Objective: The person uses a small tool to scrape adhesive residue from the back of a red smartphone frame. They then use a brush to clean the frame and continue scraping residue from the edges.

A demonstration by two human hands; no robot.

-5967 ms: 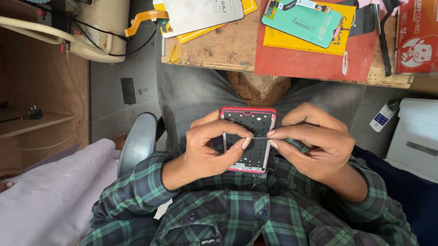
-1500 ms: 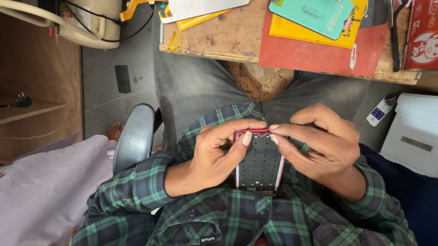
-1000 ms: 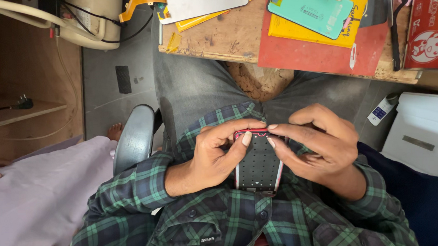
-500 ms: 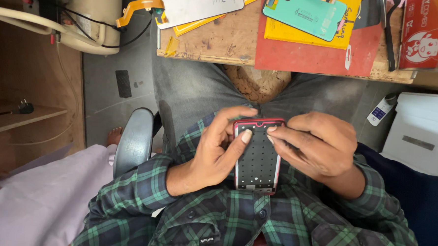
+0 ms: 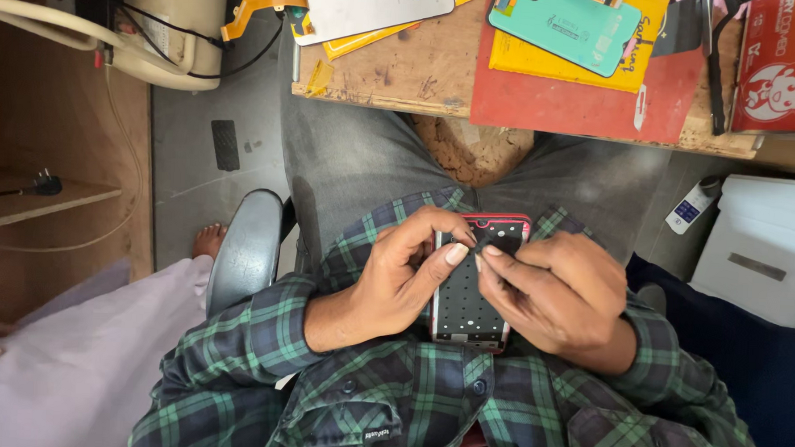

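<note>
Phone frame (image 5: pixel 469 294), red-edged with a dotted black inner plate, is held at centre frame over the lap, long axis vertical, top end toward the bench (image 5: pixel 396 62). A small dark piece is pinched by left hand (image 5: pixel 395 277) and right hand (image 5: pixel 551 293) near its top; the frame remains open, reassembly judged unfinished.

A worn wooden table (image 5: pixel 395 67) carries a red mat (image 5: pixel 590 107) — yellow sheet (image 5: pixel 556 61), teal panel (image 5: pixel 562 25) stacked on it.

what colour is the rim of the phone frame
Red, around a black inner plate; the head view shows the phone frame between both hands.
</note>
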